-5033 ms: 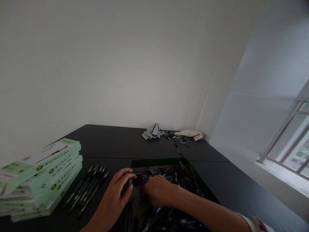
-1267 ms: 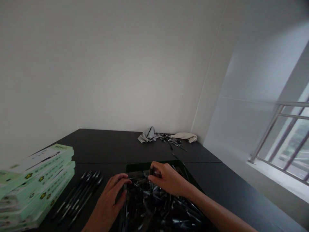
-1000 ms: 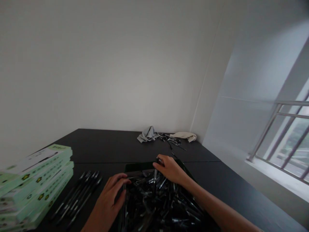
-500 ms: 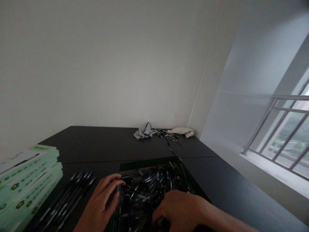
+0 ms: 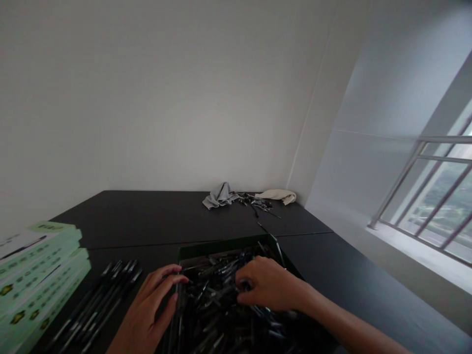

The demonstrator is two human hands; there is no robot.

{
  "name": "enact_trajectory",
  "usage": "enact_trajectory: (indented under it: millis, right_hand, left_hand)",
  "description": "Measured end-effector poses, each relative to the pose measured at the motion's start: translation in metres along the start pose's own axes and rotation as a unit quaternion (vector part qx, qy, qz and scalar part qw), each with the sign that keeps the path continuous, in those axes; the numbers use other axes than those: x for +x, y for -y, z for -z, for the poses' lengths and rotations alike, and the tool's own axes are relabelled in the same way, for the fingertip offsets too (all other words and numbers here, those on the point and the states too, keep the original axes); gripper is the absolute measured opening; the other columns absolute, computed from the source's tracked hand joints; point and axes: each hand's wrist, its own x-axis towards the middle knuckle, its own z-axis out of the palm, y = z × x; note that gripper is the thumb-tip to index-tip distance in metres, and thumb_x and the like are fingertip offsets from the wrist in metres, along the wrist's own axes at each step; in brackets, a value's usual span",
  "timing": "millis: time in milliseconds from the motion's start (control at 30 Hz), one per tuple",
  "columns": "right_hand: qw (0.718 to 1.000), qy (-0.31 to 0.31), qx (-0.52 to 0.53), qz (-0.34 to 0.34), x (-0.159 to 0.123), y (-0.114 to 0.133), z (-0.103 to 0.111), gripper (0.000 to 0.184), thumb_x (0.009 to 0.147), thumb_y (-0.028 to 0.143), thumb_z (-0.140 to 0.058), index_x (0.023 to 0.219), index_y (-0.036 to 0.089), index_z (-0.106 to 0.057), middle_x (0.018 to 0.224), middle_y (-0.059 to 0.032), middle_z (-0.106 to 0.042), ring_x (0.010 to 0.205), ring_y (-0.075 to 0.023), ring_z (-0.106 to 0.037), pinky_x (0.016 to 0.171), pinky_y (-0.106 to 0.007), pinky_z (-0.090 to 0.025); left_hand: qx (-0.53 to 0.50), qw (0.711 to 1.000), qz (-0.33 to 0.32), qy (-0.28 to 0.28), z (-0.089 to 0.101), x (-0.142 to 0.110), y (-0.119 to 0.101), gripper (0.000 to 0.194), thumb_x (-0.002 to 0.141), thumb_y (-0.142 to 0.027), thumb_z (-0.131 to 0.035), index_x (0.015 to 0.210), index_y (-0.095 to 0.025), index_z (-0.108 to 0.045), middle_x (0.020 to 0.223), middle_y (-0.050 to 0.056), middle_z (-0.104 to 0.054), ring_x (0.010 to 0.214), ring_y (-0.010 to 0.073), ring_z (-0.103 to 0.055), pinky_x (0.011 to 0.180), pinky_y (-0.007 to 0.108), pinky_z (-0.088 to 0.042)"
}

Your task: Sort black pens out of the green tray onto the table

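Note:
A dark green box (image 5: 221, 246) full of loose black pens (image 5: 217, 314) stands right in front of me. My left hand (image 5: 155, 300) rests at the box's left edge, fingers apart, with its fingertips over the rim and no pen in them. Over the pens in the box is my right hand (image 5: 258, 282), its thumb and fingers curled together in a pinch. What lies between those fingertips, if anything, is hidden. Left of my left hand, several black pens (image 5: 96, 305) lie side by side on the black table.
Pale green boxes (image 5: 44, 275) are stacked at the table's left. Toward the wall lie a grey cloth (image 5: 220, 195), a loose heap of pens (image 5: 256, 202) and a cream cloth (image 5: 278, 195). One pen (image 5: 273, 236) leans over the box's far corner. A railing (image 5: 398, 184) fronts the window.
My right hand has moved from the near part of the box toward its far side, uncovering pens nearer me. My left hand has stayed at the box's edge. The view has shifted slightly.

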Motion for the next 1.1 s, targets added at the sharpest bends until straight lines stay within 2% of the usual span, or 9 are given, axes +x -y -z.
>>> enact_trajectory:
  millis: [233,367,467,600,700,767,933,1033,1100]
  right_hand:
    - [0.982,-0.086,0.162,-0.044,-0.002,-0.009,0.008,0.008,0.075,0.025,-0.064,0.074,0.017,-0.062,0.057,0.0070,-0.045,0.053,-0.0081,-0.040,0.050,-0.021,-0.025]
    - [0.959,-0.121,0.256,-0.006,-0.008,-0.009,0.010,0.016,0.087,0.028,-0.053,0.075,0.017,-0.050,0.065,0.0060,-0.042,0.060,-0.0092,-0.037,0.055,-0.022,-0.029]
    - [0.933,-0.141,0.330,0.022,-0.016,-0.005,0.012,0.022,0.093,0.035,-0.046,0.078,0.018,-0.046,0.071,0.0043,-0.040,0.065,-0.0104,-0.035,0.060,-0.023,-0.032]
    - [0.888,-0.111,0.444,0.039,-0.025,0.006,0.017,0.030,0.094,0.045,-0.043,0.082,0.018,-0.046,0.071,0.0041,-0.037,0.063,-0.0103,-0.032,0.057,-0.023,-0.031]
    - [0.838,-0.097,0.536,0.020,-0.028,0.012,0.017,0.032,0.091,0.049,-0.049,0.086,0.018,-0.048,0.075,0.0035,-0.038,0.063,-0.0094,-0.032,0.056,-0.021,-0.030]
    - [0.820,-0.102,0.564,0.001,-0.027,0.012,0.016,0.034,0.088,0.051,-0.052,0.087,0.018,-0.049,0.075,0.0034,-0.039,0.063,-0.0092,-0.033,0.056,-0.021,-0.030]
    - [0.828,-0.137,0.544,-0.007,-0.023,0.009,0.012,0.035,0.091,0.051,-0.047,0.086,0.017,-0.052,0.067,0.0044,-0.037,0.058,-0.0094,-0.029,0.050,-0.022,-0.024]
    - [0.858,-0.166,0.486,0.018,-0.026,0.018,0.011,0.034,0.092,0.049,-0.047,0.084,0.017,-0.053,0.070,0.0035,-0.039,0.061,-0.0101,-0.032,0.054,-0.022,-0.028]
    - [0.874,-0.168,0.454,0.043,-0.029,0.031,0.010,0.032,0.093,0.046,-0.046,0.084,0.017,-0.054,0.073,0.0024,-0.043,0.066,-0.0108,-0.037,0.060,-0.023,-0.032]
  left_hand:
    - [-0.013,0.999,0.026,0.020,-0.001,0.001,0.000,0.024,0.087,-0.034,-0.049,0.101,-0.032,-0.068,0.113,0.002,-0.066,0.104,0.0216,-0.065,0.089,0.037,-0.055]
    - [-0.014,1.000,0.019,0.014,0.001,0.002,-0.002,0.023,0.087,-0.034,-0.050,0.099,-0.032,-0.069,0.111,0.002,-0.068,0.102,0.0218,-0.067,0.087,0.036,-0.056]
    - [-0.006,1.000,0.007,0.008,0.000,0.001,0.001,0.023,0.086,-0.032,-0.050,0.101,-0.033,-0.068,0.112,0.002,-0.067,0.103,0.0220,-0.066,0.087,0.035,-0.056]
    - [0.000,1.000,-0.008,0.028,-0.002,-0.001,0.007,0.024,0.086,-0.029,-0.051,0.105,-0.032,-0.066,0.115,0.002,-0.066,0.106,0.0206,-0.065,0.089,0.032,-0.055]
    - [-0.005,1.000,-0.003,0.027,-0.005,-0.002,0.011,0.024,0.088,-0.028,-0.049,0.105,-0.032,-0.065,0.117,0.002,-0.065,0.109,0.0205,-0.062,0.093,0.033,-0.052]
    - [-0.010,1.000,-0.004,0.025,-0.006,-0.002,0.013,0.025,0.088,-0.028,-0.049,0.106,-0.033,-0.065,0.117,0.002,-0.064,0.111,0.0207,-0.061,0.093,0.034,-0.052]
    - [-0.013,1.000,0.003,0.002,-0.002,0.001,0.007,0.022,0.086,-0.030,-0.051,0.102,-0.033,-0.067,0.114,0.001,-0.066,0.107,0.0213,-0.064,0.091,0.035,-0.054]
    - [-0.050,0.998,0.016,-0.017,0.004,0.000,-0.013,0.024,0.085,-0.033,-0.056,0.107,-0.036,-0.065,0.115,0.000,-0.068,0.106,0.0219,-0.066,0.091,0.034,-0.054]
    - [-0.122,0.992,0.015,0.021,0.005,-0.005,-0.030,0.032,0.087,-0.031,-0.053,0.118,-0.039,-0.059,0.120,-0.002,-0.068,0.109,0.0211,-0.065,0.092,0.032,-0.053]
